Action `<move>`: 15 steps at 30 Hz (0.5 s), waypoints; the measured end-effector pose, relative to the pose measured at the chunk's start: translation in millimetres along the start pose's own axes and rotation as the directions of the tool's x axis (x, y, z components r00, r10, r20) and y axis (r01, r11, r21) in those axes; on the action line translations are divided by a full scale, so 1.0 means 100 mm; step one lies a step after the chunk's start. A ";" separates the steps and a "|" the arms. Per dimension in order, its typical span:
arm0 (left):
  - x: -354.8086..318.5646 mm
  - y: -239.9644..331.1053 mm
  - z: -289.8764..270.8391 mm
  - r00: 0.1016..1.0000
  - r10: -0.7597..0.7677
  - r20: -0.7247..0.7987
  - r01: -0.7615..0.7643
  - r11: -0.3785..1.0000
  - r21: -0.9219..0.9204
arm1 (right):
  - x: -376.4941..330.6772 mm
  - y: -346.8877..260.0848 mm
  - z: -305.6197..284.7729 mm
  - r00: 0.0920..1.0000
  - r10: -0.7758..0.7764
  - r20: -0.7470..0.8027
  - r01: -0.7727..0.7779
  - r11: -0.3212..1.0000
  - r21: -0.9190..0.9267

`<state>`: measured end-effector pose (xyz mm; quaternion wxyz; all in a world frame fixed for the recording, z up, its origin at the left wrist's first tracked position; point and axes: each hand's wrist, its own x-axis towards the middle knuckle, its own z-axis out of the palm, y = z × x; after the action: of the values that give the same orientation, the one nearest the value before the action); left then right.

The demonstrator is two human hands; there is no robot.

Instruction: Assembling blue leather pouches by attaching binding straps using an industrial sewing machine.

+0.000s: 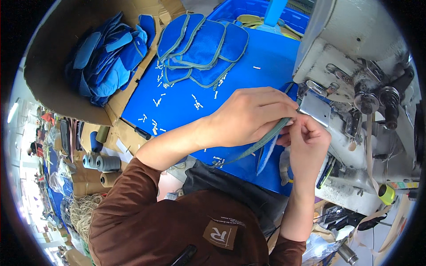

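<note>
At the right side of the blue tabletop (270, 57), both hands meet beside the sewing machine (339, 64). My left hand (253, 116) arches over a blue fabric piece (267, 153) with a grey-green edging strip (257, 146), its fingers closed on the edge next to the machine's metal plate (315, 109). Thumb and fingers of my right hand (308, 137) pinch the same piece from the right, close to the left fingertips. The piece hangs down between the hands, bent edge-on. My fingers hide its upper part and the spot under the needle.
Overlapping blue panels with grey-green borders (204, 46) lie at the back, among scattered white scraps (196, 103). A cardboard box (49, 66) of blue pieces (106, 62) stands left. Thread cones (108, 163) sit below it. Behind is a blue crate (290, 17).
</note>
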<state>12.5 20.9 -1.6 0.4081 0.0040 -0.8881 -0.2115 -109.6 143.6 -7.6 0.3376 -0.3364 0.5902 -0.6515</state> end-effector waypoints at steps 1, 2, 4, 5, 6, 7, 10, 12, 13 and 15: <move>0.00 -0.01 -0.01 0.999 -0.048 0.013 0.048 0.998 -0.043 | -0.02 -0.01 0.01 1.000 -0.006 0.010 0.007 0.998 -0.057; 0.01 -0.01 -0.02 0.995 -0.094 0.028 0.096 0.992 -0.085 | -0.03 -0.02 0.01 1.000 -0.012 0.020 0.015 0.993 -0.113; 0.01 -0.01 -0.04 0.993 -0.116 0.031 0.119 0.988 -0.104 | -0.04 0.01 0.01 0.998 -0.050 0.031 0.054 0.983 -0.176; 0.01 -0.01 -0.04 0.990 -0.133 0.041 0.137 0.982 -0.126 | -0.04 0.03 0.00 0.996 -0.087 0.036 0.093 0.968 -0.235; 0.01 0.00 -0.04 0.990 -0.132 0.038 0.136 0.983 -0.127 | -0.05 0.05 0.00 0.995 -0.088 0.037 0.094 0.967 -0.237; 0.01 0.00 -0.03 0.992 -0.124 0.031 0.127 0.985 -0.113 | -0.06 0.08 0.00 0.997 -0.068 0.037 0.074 0.983 -0.166; -0.02 0.02 0.00 0.998 -0.070 0.005 0.070 0.995 -0.073 | -0.06 0.07 -0.04 0.995 -0.096 0.017 0.097 0.988 -0.123; -0.01 0.09 0.01 1.000 -0.021 -0.008 0.021 0.999 -0.047 | -0.02 0.02 -0.09 0.993 -0.117 -0.018 0.113 0.981 -0.156; -0.02 0.11 0.00 1.000 -0.016 -0.007 0.016 0.999 -0.051 | -0.01 0.01 -0.10 0.993 -0.119 -0.024 0.114 0.981 -0.157; -0.04 0.13 0.01 0.999 -0.035 -0.023 0.035 0.999 -0.021 | 0.00 -0.01 -0.10 0.998 -0.062 -0.007 0.061 0.994 -0.091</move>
<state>17.1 33.8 -0.2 0.4147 0.0178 -0.8808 -0.2276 -118.1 149.4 -7.0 0.2988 -0.3661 0.6102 -0.6358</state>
